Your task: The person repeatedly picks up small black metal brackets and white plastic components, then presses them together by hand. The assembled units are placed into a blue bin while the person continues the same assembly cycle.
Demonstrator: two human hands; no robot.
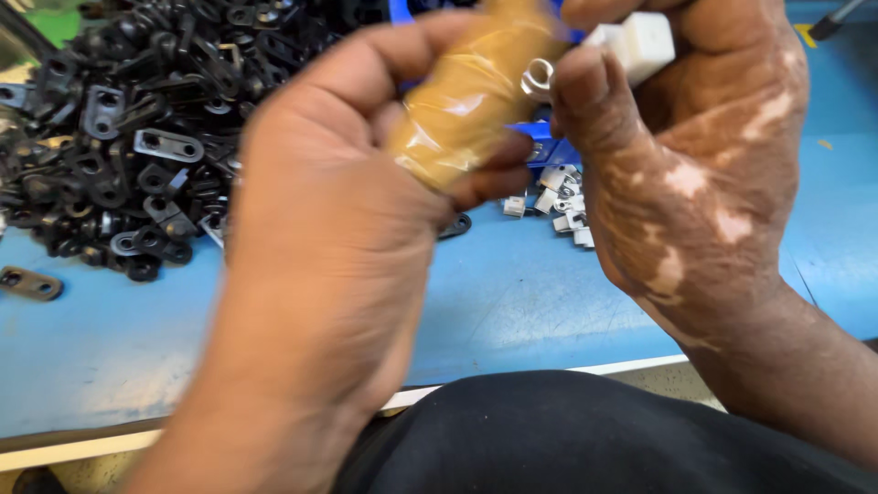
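The left hand [338, 220] has its fingers clamped round a brown tape-wrapped roll [471, 91]; the right hand [695, 137] pinches a small white plastic block [640, 41] (top cut off), with a blurred metal ring [538, 78] between them.

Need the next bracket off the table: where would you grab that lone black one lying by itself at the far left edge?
Pinch the lone black bracket across its long sides, coming from above. It lies flat on the blue table, apart from the black pile, so nothing crowds the fingers. Both hands are occupied.

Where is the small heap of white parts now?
In the head view, the small white parts lie on the blue table, right of centre, between the left hand and the right hand.
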